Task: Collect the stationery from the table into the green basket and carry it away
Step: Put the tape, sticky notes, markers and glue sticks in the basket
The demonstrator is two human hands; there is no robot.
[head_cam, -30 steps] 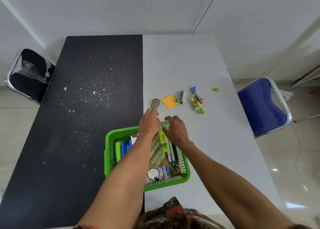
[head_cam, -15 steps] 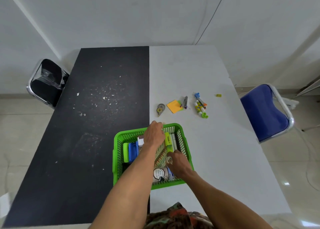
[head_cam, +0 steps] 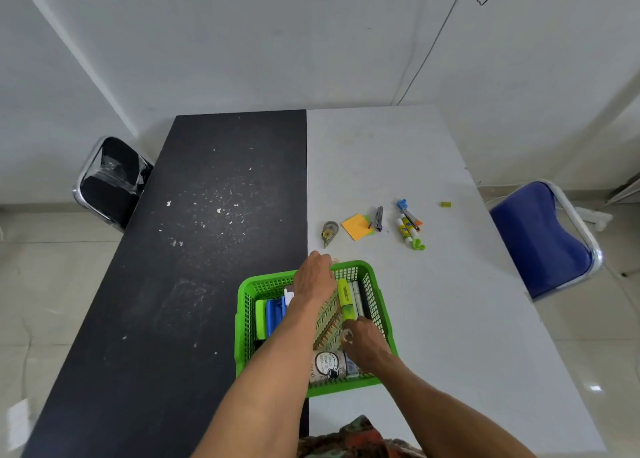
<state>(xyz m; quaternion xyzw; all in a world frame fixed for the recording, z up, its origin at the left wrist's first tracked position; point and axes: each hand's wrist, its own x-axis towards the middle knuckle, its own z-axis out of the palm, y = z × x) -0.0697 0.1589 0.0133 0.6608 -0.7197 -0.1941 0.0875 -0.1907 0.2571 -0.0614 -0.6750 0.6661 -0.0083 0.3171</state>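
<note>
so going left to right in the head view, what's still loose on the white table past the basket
tape dispenser → orange sticky notes → stapler → pens and glue stick cluster → small green piece

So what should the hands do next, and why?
Probably let go of the small clear thing the right hand holds low inside the green basket, then reach for the correction tape. It lies nearest the basket, while the orange sticky notes and glue sticks wait farther right.
</note>
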